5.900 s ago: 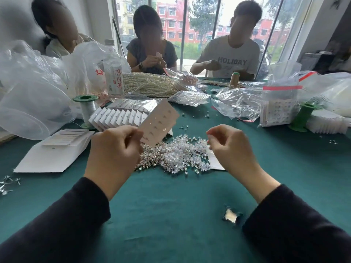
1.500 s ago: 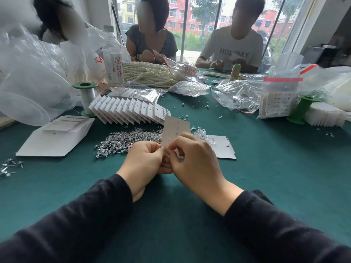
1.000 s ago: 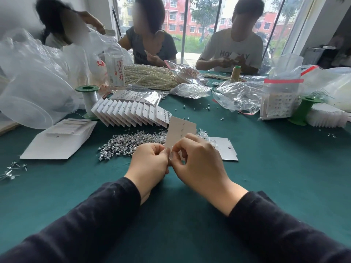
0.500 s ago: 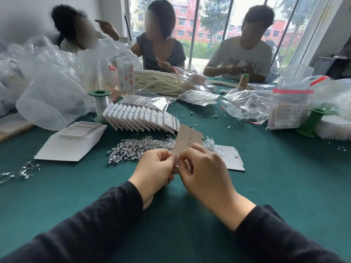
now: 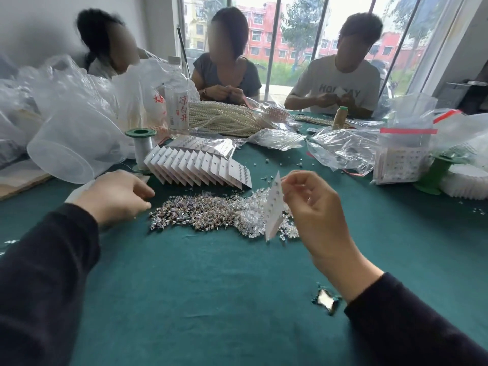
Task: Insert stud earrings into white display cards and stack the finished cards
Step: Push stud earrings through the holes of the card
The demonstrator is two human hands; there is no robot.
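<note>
the right hand [image 5: 314, 207] pinches a white display card [image 5: 273, 207], upright and edge-on, over the right end of the pile of stud earrings [image 5: 211, 212]. the left hand [image 5: 116, 196] sits at the pile's left end, fingers loosely curled; whether it pinches a stud cannot be told. finished cards [image 5: 200, 167] stand fanned just behind the pile.

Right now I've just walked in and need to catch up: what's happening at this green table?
A person in dark sleeves pinches a white display card edge-on in the right hand, above a heap of loose silver and clear stud earrings on the green cloth table. The left hand lies open at the heap's left end, apparently empty. A fanned row of filled white cards lies behind the heap.
</note>
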